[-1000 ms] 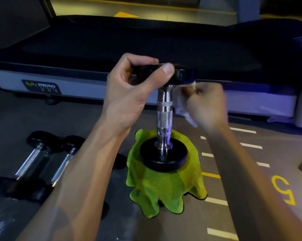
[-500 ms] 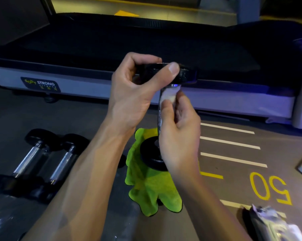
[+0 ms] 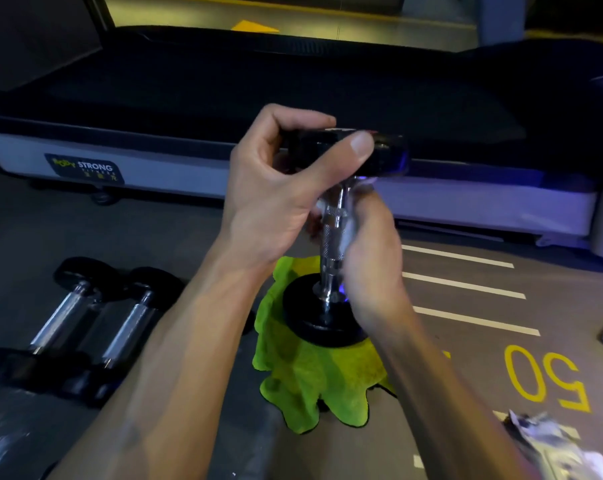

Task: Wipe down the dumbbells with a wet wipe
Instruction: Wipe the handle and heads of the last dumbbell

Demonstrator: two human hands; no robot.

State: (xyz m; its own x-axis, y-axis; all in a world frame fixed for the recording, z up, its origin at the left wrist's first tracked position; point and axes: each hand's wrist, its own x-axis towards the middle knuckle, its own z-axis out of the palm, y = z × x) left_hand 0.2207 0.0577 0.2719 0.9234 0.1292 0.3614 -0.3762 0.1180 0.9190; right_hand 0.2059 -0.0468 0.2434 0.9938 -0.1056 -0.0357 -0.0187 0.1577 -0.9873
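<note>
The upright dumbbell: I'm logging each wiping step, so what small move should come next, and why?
Probably slide the right hand and its wet wipe down the chrome handle toward the lower black head. The wipe sits on the upper handle, the left hand steadies the top head, and the shaft below looks uncovered.

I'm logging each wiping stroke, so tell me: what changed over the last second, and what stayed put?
The right hand with the wipe moved from beside the top weight onto the handle, then slid down it; its grip now wraps the handle's middle. Nothing was let go. The left hand holds the top weight as before, the dumbbell stays upright on the green cloth, and the two dumbbells on the floor haven't moved.
</note>
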